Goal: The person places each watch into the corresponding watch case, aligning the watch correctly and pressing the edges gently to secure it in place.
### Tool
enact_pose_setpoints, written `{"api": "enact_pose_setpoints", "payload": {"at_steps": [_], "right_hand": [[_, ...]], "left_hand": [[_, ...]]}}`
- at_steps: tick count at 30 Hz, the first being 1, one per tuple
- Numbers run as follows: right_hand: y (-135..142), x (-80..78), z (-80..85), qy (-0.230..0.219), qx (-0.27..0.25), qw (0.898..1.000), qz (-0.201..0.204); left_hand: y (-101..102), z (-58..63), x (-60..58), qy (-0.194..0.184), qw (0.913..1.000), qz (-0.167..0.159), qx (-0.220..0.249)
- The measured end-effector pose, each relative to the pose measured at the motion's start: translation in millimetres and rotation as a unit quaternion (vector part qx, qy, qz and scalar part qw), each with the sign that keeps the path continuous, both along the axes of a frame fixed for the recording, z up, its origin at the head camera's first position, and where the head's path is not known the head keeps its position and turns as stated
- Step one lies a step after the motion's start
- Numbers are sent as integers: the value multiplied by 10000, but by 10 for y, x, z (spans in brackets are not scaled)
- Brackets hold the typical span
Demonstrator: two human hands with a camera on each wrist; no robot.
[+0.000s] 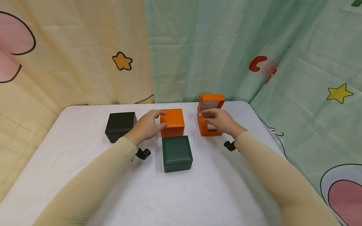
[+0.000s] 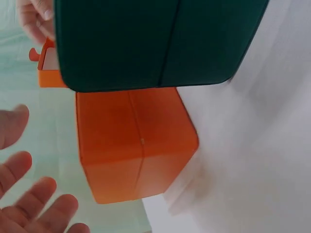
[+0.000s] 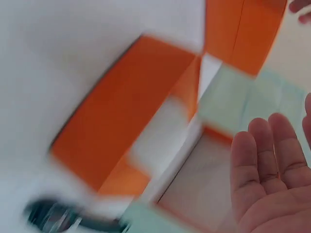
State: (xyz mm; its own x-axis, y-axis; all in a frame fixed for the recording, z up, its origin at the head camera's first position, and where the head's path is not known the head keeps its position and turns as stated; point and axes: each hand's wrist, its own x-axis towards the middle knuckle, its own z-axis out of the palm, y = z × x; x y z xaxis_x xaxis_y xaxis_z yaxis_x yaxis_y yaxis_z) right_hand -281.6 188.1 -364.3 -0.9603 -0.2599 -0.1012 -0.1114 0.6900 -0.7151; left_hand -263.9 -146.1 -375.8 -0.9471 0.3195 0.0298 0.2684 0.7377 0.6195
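Note:
My left hand [image 1: 148, 127] reaches toward the closed orange box [image 1: 172, 121], its thumb and fingers spread and holding nothing. Fingers of the left hand overlap the box's left edge in the head view. To the right, an orange box with its lid raised [image 1: 210, 99] has a white lining and a pale cushion [image 3: 163, 131] inside. My right hand [image 1: 220, 121] hovers in front of that box, fingers extended, with nothing in them. A dark green box [image 1: 177, 150] stands closed, nearer to me. In the right wrist view, a blurred dark object with a strap-like band [image 3: 58, 213] lies beside the opened box.
A closed black box [image 1: 120, 124] stands on the left, partly behind the left hand. All the boxes rest on a table with a white cloth [image 1: 175, 197]. Printed curtains [image 1: 198, 53] hang behind the table and along its right side.

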Motion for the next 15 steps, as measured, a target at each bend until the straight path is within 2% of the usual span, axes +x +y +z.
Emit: {"api": "enact_pose_setpoints", "payload": {"at_steps": [4, 8, 15], "right_hand": [[366, 3, -20, 124, 225, 9995, -202], [632, 5, -81, 245, 690, 9971, -216], [945, -40, -212, -23, 1761, 9843, -68]], "left_hand": [[18, 63, 5, 152, 9995, -254, -123], [52, 97, -5, 178, 9986, -410, -292], [221, 231, -26, 78, 9975, -626, -319]]}}
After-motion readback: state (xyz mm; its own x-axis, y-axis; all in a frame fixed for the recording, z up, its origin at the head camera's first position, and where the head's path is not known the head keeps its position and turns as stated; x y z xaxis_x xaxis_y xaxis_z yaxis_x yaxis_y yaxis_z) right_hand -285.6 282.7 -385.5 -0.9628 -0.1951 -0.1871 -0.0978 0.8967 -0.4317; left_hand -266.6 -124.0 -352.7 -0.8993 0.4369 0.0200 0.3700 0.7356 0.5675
